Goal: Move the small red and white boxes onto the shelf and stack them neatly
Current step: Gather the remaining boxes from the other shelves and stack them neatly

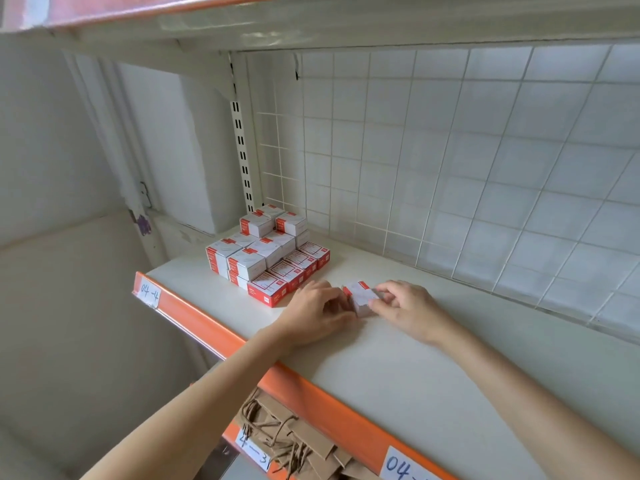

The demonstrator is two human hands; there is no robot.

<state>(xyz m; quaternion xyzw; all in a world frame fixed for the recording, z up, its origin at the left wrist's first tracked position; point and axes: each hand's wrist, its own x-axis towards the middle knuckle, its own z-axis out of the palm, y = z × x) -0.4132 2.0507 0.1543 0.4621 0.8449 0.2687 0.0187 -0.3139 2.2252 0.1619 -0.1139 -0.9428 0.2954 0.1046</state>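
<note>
While both hands' fingers (pixel 375 303) pinch box (pixel 362 296): open shelf (pixel 433 358) rt, stack (pixel 266 258) lft.

Red and white boxes (pixel 268 258) sit on a white shelf (pixel 433 358) with an orange edge (pixel 311 389); white wire grid (pixel 450 161) behind; brown paper bags (pixel 294 441) below.

Left arm: bare forearm reaches forward and up from lower left.
Left hand (pixel 313 311): palm down, fingers curled, tips at the held item's left side.
Right hand (pixel 405 306): palm down, thumb and fingers (pixel 382 289) pinching from the right.
Hands: close together, wrists apart.
</note>
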